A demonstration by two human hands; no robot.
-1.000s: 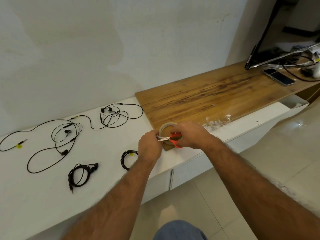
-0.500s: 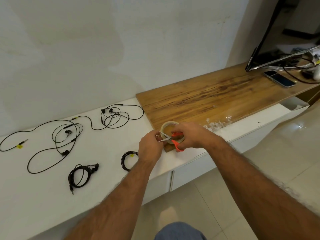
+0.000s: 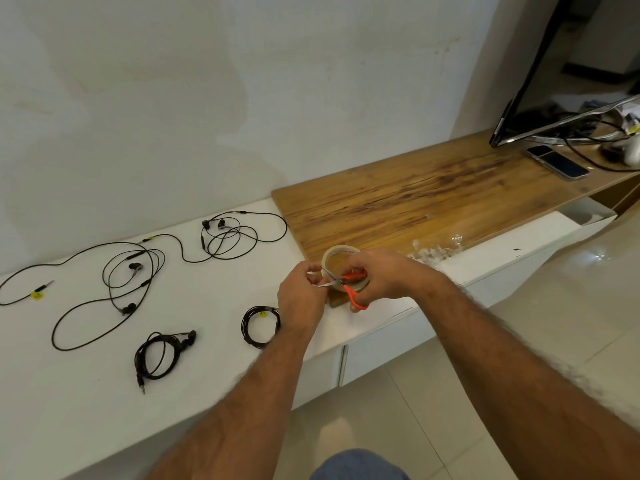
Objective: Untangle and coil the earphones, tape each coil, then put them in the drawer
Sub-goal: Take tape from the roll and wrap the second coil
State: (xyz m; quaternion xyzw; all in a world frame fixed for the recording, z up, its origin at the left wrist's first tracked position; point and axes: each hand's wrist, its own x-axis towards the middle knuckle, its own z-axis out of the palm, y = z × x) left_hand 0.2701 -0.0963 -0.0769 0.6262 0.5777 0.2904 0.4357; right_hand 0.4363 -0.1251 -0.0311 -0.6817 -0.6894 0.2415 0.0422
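Fingers (image 3: 313, 277) of the left hand (image 3: 301, 299) pinch a pulled end of tape; the right hand (image 3: 384, 275) grips orange scissors (image 3: 346, 284), whose blades have opened wider over the last second, ready to cut. The tape roll (image 3: 341, 254) sits on the counter (image 3: 207, 341) behind. Two coiled earphones (image 3: 260, 326) lie near, two loose earphones (image 3: 131, 271) farther left; the drawer (image 3: 585, 216) stands open at right.

On the counter (image 3: 207, 299), two loose earphones (image 3: 135, 271) lay far left near the wall; two coils (image 3: 159, 355) lay nearer the front edge. The tape roll (image 3: 341, 252) sat right of them on the wood top's (image 3: 433, 199) corner, with both hands just before it. A phone (image 3: 557, 161) and monitor (image 3: 540, 84) stood far right.
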